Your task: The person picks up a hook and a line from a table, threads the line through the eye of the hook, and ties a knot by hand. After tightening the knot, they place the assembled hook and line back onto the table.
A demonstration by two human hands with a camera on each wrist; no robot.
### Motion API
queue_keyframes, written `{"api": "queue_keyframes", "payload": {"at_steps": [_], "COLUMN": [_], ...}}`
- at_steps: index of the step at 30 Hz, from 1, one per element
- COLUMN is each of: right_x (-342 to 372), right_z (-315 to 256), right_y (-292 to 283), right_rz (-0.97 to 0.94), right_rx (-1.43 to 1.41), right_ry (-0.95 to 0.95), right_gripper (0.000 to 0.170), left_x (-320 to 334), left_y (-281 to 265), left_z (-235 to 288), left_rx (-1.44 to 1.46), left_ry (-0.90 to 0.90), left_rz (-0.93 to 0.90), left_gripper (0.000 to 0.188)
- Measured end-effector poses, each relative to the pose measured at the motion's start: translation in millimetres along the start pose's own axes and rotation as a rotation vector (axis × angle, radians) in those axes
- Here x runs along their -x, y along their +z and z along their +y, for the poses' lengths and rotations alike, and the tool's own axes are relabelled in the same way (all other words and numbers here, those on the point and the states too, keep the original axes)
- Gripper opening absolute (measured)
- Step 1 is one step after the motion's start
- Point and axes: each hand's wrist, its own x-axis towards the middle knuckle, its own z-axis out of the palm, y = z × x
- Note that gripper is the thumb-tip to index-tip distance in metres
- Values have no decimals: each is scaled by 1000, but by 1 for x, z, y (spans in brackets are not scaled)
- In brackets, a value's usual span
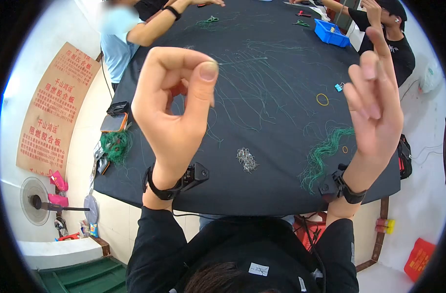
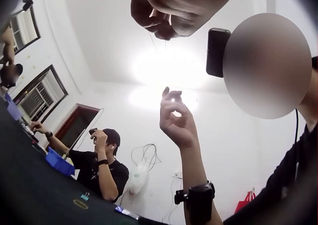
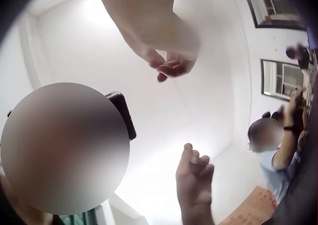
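Both hands are raised over the dark-clothed table. My left hand (image 1: pixel 171 93) pinches a thin fishing line between thumb and curled forefinger; fine strands hang below those fingers in the left wrist view. Higher on the right, my right hand (image 1: pixel 376 105) has its fingers bent. In the right wrist view, the fingertips of the right hand (image 3: pixel 171 66) meet on a thin fishing line (image 3: pixel 181 97) that runs down toward the left hand (image 3: pixel 195 185). Below, a small pile of metal fish hooks (image 1: pixel 247 160) lies near the table edge, left of a wavy bundle of green line (image 1: pixel 325 156).
Loose green strands spread over the black tablecloth (image 1: pixel 276 141). A yellow rubber band (image 1: pixel 322 99), a teal binder clip (image 1: pixel 339 87) and a blue basket (image 1: pixel 330 35) lie to the right. Green scissors (image 1: pixel 212 19) sit farther back. A green tangle (image 1: pixel 116 146) is at left. People sit around the table.
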Motion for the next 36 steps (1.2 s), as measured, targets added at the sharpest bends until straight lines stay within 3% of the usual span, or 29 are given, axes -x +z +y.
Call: {"api": "queue_keyframes", "payload": {"at_steps": [3,6,7,9,12,15,19,22,27,29,32,36], "right_x": [2,3,4,6,8,8,10,5,1,1,5,6], "right_z": [7,16,18,20,17,17,-1,-12,-9,-8,-10,4], "right_y": [18,32,36,42,49,43,24,5,18,12,3,30], "right_rz": [63,1,-11,-9,16,20,35,1,374,401,261,122], "right_rx": [507,627,658,691,718,739,485,237,108,70,230,644], "right_ry": [1,-35,-41,-42,-42,-139,-162,-189,-284,-311,-233,-171], "right_gripper": [45,40,38,32,26,28,31,33,37,37,36,34], "left_x": [1,6,4,-1,-2,10,3,4,6,4,3,4], "left_y": [3,2,0,1,4,3,1,-3,0,-6,-6,0], "left_z": [3,12,10,8,5,14,10,9,7,7,6,6], "left_rx": [100,40,52,-41,-36,137,495,479,204,157,192,209], "left_ry": [-21,23,124,341,397,150,104,72,40,60,88,201], "left_rz": [-83,-263,-340,-334,-274,-181,-115,-86,1,-36,-115,-172], "left_gripper": [5,10,15,17,19,18,15,15,12,12,11,12]}}
